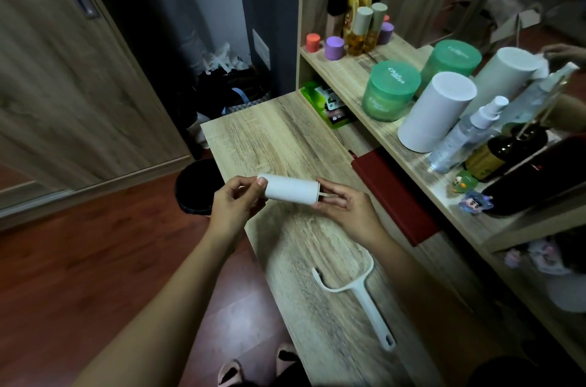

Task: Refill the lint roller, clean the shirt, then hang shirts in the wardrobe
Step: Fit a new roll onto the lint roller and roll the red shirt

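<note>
I hold a white lint roll (292, 189) level above the wooden table (269, 139). My left hand (236, 201) pinches its left end between thumb and fingers. My right hand (344, 204) grips the thin peg sticking out of its right end. The white forked roller handle (356, 290) lies flat on the table nearer to me, apart from both hands. No shirt is in view.
A black bin (195, 187) stands on the floor left of the table. A red book (394, 196) lies at the table's right side. The shelf (348, 75) carries green jars (391, 90), a white canister (436, 112) and bottles. A wardrobe door (63, 69) is at left.
</note>
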